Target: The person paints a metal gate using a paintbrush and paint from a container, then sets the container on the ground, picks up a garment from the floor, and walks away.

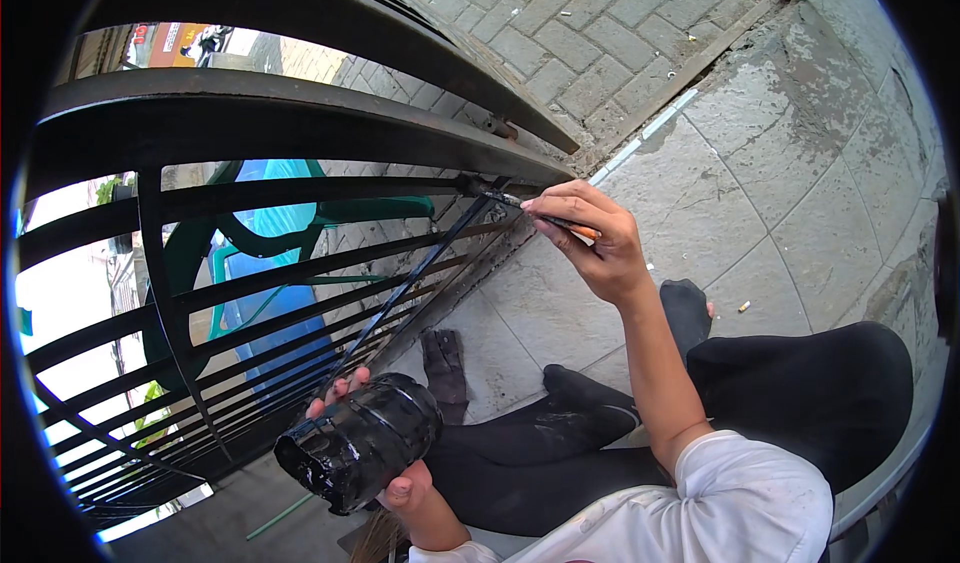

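Head view: my right hand (598,235) pinches a likely light brush (508,199) by its handle (585,230), my left hand (412,491) curls round a probably slippery jar (372,435)

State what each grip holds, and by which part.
Right grip: a slim, orange-ended paintbrush, black toward its tip, by the handle. Left grip: a black, ribbed, plastic-looking cylindrical container, around its side.

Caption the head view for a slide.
The right hand holds a slim paintbrush up to black metal bars while the left hand grips a glossy black container.
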Motion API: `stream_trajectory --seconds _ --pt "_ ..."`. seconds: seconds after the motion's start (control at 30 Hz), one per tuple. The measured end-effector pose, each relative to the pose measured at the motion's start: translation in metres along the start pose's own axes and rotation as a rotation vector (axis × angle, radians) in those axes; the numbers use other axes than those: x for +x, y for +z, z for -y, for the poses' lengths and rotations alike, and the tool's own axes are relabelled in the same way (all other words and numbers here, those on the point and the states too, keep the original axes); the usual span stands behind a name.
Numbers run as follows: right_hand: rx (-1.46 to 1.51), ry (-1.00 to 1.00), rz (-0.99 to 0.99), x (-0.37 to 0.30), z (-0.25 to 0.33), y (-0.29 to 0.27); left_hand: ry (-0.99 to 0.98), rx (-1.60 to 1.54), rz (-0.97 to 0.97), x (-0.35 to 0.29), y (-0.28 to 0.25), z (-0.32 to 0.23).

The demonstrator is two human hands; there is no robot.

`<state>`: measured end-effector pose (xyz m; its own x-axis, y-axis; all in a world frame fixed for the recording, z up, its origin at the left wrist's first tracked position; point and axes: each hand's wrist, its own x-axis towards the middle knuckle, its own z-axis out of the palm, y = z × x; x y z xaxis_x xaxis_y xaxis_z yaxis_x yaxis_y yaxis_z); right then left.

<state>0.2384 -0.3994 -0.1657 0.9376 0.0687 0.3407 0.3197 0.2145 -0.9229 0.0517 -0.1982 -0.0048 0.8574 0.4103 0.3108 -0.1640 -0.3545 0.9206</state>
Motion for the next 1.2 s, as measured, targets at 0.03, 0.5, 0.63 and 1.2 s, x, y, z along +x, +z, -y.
stream_trajectory --seconds 0.03,0.5,0.63,1.2 --pt "-0.007 -0.006 0.005 0.006 0.004 -0.002 0.0 -0.009 -0.006 0.0 -0.001 -0.001" --pt "0.017 0.015 0.139 0.02 -0.004 -0.027 -0.007 0.028 -0.006 0.0 0.0 0.001" --pt "0.032 -0.026 0.1 0.02 -0.002 -0.017 -0.014 0.009 -0.001 0.004 0.007 0.0" --pt "-0.031 0.047 0.162 0.023 -0.009 -0.027 -0.019 -0.006 -0.008 0.008 0.011 -0.001"
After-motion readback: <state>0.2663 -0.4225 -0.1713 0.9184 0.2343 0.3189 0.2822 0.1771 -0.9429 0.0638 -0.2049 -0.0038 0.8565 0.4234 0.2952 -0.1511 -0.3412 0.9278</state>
